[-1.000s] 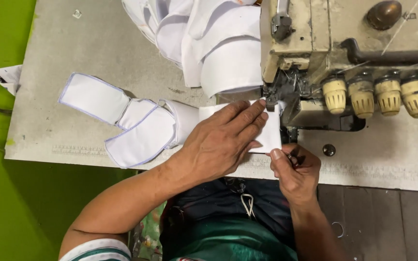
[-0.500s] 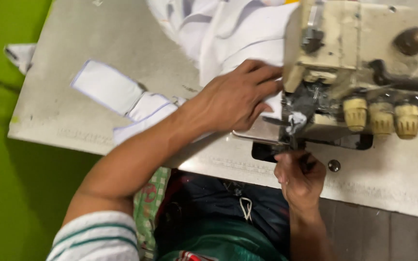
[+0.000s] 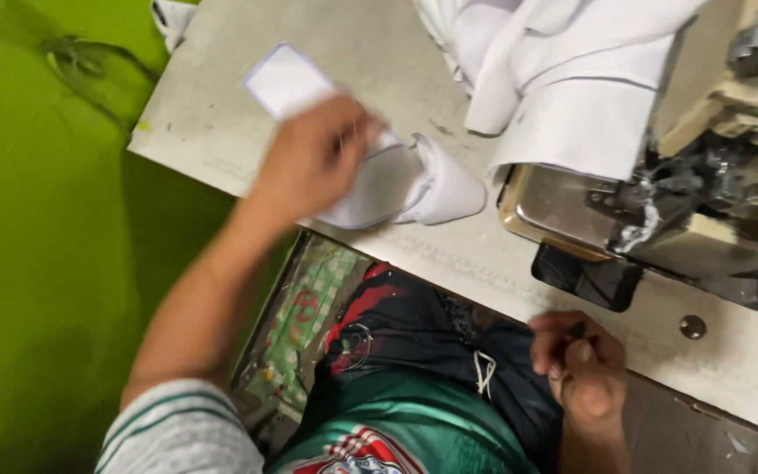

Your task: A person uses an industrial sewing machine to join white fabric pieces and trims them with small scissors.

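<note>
My left hand (image 3: 313, 158) lies on a chain of white fabric pieces (image 3: 396, 180) with stitched blue edges, its fingers closed on the cloth near the table's front edge. The hand is blurred with motion. One flat rectangular piece (image 3: 282, 79) sticks out beyond the hand to the upper left. My right hand (image 3: 581, 364) hangs below the table edge with the fingers curled; a small dark object seems pinched in them, too small to name. The sewing machine (image 3: 721, 175) stands at the right, with no hand at its metal plate (image 3: 563, 206).
A heap of white cloth (image 3: 563, 79) lies against the machine at the top. The worn grey table (image 3: 221, 132) ends at a green floor (image 3: 37, 263) on the left. A round metal button (image 3: 692, 326) sits in the tabletop at the right. My lap lies below the table.
My left hand left the machine's needle area and swept left with the white pieces. My right hand dropped from the machine to below the table edge. The view tilted and moved closer.
</note>
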